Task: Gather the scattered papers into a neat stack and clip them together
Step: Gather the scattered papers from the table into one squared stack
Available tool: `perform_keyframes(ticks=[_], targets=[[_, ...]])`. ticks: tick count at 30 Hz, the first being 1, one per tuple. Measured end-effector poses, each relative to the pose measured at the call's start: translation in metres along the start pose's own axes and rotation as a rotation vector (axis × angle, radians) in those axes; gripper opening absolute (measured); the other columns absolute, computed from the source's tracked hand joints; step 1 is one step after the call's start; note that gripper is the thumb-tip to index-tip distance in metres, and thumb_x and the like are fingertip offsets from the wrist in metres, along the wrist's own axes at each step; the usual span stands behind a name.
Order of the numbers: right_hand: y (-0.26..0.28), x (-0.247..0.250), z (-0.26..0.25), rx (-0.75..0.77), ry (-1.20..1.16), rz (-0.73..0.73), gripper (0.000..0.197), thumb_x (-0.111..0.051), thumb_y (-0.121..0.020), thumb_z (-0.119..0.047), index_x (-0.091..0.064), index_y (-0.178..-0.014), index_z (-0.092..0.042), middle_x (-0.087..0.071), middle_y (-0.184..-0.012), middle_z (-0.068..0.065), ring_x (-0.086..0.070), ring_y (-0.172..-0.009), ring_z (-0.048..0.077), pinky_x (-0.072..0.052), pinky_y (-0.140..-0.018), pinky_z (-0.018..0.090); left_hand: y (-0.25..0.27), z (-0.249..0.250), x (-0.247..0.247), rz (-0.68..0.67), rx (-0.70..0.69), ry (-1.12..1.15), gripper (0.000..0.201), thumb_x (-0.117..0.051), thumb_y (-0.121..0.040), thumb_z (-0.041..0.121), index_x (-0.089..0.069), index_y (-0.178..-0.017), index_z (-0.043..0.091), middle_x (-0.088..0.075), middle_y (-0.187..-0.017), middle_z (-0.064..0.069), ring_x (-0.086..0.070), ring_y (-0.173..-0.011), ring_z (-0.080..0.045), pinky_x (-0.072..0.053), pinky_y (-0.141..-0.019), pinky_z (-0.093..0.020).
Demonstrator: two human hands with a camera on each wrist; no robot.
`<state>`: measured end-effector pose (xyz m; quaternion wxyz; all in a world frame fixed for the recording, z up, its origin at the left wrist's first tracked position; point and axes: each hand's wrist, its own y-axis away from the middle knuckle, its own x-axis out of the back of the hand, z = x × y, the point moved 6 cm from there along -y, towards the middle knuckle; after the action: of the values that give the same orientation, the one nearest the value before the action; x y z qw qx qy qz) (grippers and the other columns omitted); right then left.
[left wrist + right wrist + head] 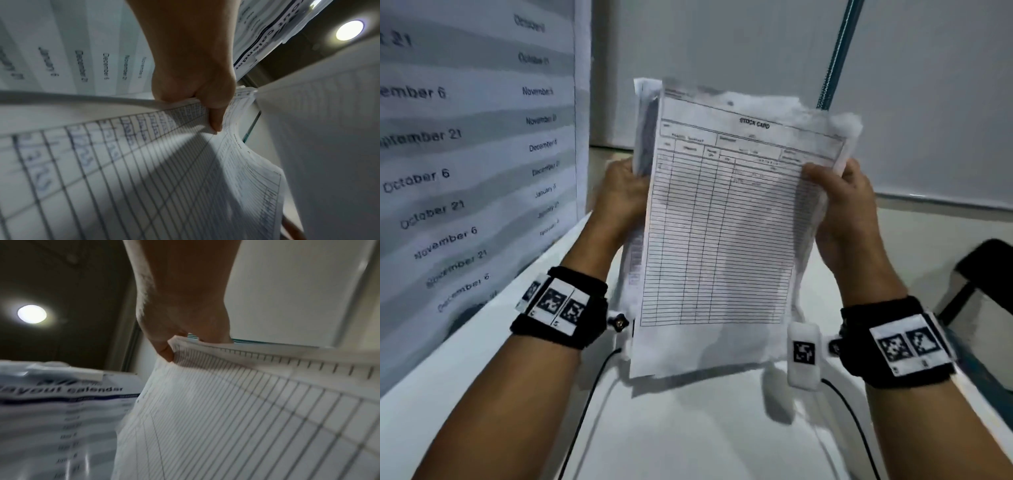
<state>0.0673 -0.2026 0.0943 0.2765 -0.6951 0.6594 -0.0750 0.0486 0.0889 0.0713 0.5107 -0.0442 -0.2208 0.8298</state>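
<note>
I hold a stack of papers [719, 240] upright above the white table [688, 428], with a ruled "STOCK CARD" form in front. My left hand [619, 195] grips the stack's left edge, where sheets stick out unevenly. My right hand [839, 205] grips the right edge, thumb on the front sheet. In the left wrist view the left hand [197, 91] pinches the papers [144, 170], thumb over the gridded sheets. In the right wrist view the right hand [180, 324] pinches the papers [246, 418] at their upper edge. No clip is in view.
A large printed calendar poster [465, 154] with dates covers the wall at the left. A whiteboard [928, 102] leans behind the table. A dark chair [986, 274] stands at the right. Cables [585, 411] run from both wristbands over the table.
</note>
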Motion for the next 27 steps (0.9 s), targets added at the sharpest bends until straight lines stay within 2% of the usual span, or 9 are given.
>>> perform_keyframes(ticks=[3, 6, 9, 11, 13, 15, 19, 23, 27], targets=[[-0.002, 0.005, 0.018, -0.109, -0.095, 0.054, 0.025, -0.059, -0.093, -0.006, -0.064, -0.118, -0.008, -0.075, -0.108, 0.014, -0.073, -0.096, 0.032, -0.06, -0.08, 0.042, 0.006, -0.005, -0.023, -0.11, 0.076, 0.055, 0.021, -0.067, -0.094, 0.028, -0.074, -0.099, 0.008, -0.078, -0.08, -0.004, -0.075, -0.068, -0.013, -0.062, -0.063, -0.029], [-0.001, 0.007, 0.021, -0.062, 0.12, 0.093, 0.022, -0.061, -0.095, -0.01, -0.065, -0.116, -0.009, -0.076, -0.098, 0.005, -0.075, -0.082, 0.016, -0.059, -0.068, 0.028, 0.018, -0.002, -0.04, -0.206, 0.069, 0.036, 0.022, -0.058, -0.099, 0.014, -0.066, -0.078, 0.013, -0.068, -0.056, 0.012, -0.062, -0.049, 0.001, -0.049, -0.046, -0.015], [0.003, 0.007, 0.019, 0.081, 0.307, 0.146, 0.013, -0.061, -0.095, -0.017, -0.064, -0.107, -0.015, -0.072, -0.092, -0.002, -0.069, -0.076, 0.006, -0.058, -0.065, 0.025, 0.025, 0.006, -0.044, -0.218, 0.053, 0.009, 0.039, -0.05, -0.099, 0.007, -0.051, -0.063, 0.019, -0.056, -0.043, 0.017, -0.048, -0.04, 0.004, -0.042, -0.046, -0.017], [0.002, 0.007, 0.017, 0.172, 0.36, 0.208, 0.005, -0.062, -0.095, -0.021, -0.06, -0.099, -0.02, -0.067, -0.092, -0.001, -0.065, -0.079, 0.009, -0.058, -0.069, 0.03, 0.029, 0.018, -0.044, -0.209, 0.013, 0.08, 0.034, -0.049, -0.102, 0.015, -0.061, -0.07, 0.018, -0.065, -0.055, 0.016, -0.061, -0.058, -0.003, -0.048, -0.056, -0.022], [0.004, 0.009, 0.01, 0.285, 0.39, 0.307, 0.007, -0.063, -0.094, -0.022, -0.056, -0.092, -0.024, -0.06, -0.091, 0.001, -0.056, -0.078, 0.009, -0.05, -0.069, 0.027, 0.036, 0.033, -0.05, -0.262, -0.037, 0.39, 0.041, -0.04, -0.106, 0.042, -0.073, -0.097, 0.021, -0.077, -0.088, 0.007, -0.072, -0.091, -0.02, -0.059, -0.074, -0.03], [0.009, 0.01, 0.0, 0.4, 0.386, 0.404, 0.012, -0.064, -0.094, -0.023, -0.054, -0.091, -0.024, -0.054, -0.092, 0.002, -0.049, -0.077, 0.005, -0.043, -0.072, 0.02, 0.039, 0.041, -0.047, -0.302, -0.144, 0.616, 0.055, -0.043, -0.094, 0.064, -0.062, -0.123, 0.021, -0.074, -0.114, -0.003, -0.069, -0.11, -0.025, -0.059, -0.089, -0.037], [0.019, 0.006, -0.018, 0.541, 0.237, 0.352, 0.032, -0.067, -0.091, -0.007, -0.051, -0.118, -0.012, -0.054, -0.109, 0.007, -0.058, -0.091, 0.011, -0.053, -0.079, 0.029, 0.034, 0.045, -0.039, -0.169, -0.295, 0.24, 0.051, -0.073, -0.085, 0.037, -0.049, -0.128, 0.023, -0.072, -0.111, 0.016, -0.069, -0.108, -0.006, -0.056, -0.091, -0.023], [0.003, 0.016, -0.009, 0.339, 0.112, 0.16, 0.081, -0.074, -0.089, -0.012, -0.021, -0.15, -0.018, -0.052, -0.125, 0.014, -0.066, -0.107, 0.009, -0.058, -0.091, 0.036, 0.021, 0.032, -0.028, -0.102, -0.205, 0.36, 0.037, -0.067, -0.086, 0.019, -0.055, -0.121, 0.017, -0.072, -0.113, -0.002, -0.07, -0.108, -0.022, -0.057, -0.093, -0.037], [-0.008, 0.027, 0.005, 0.093, -0.023, -0.011, 0.053, -0.074, -0.087, -0.02, -0.048, -0.132, -0.007, -0.067, -0.11, 0.007, -0.07, -0.096, 0.021, -0.057, -0.082, 0.038, 0.023, 0.032, -0.033, -0.125, -0.228, 0.397, 0.018, -0.061, -0.097, 0.013, -0.055, -0.112, 0.02, -0.073, -0.106, 0.008, -0.068, -0.104, -0.014, -0.055, -0.091, -0.031]])
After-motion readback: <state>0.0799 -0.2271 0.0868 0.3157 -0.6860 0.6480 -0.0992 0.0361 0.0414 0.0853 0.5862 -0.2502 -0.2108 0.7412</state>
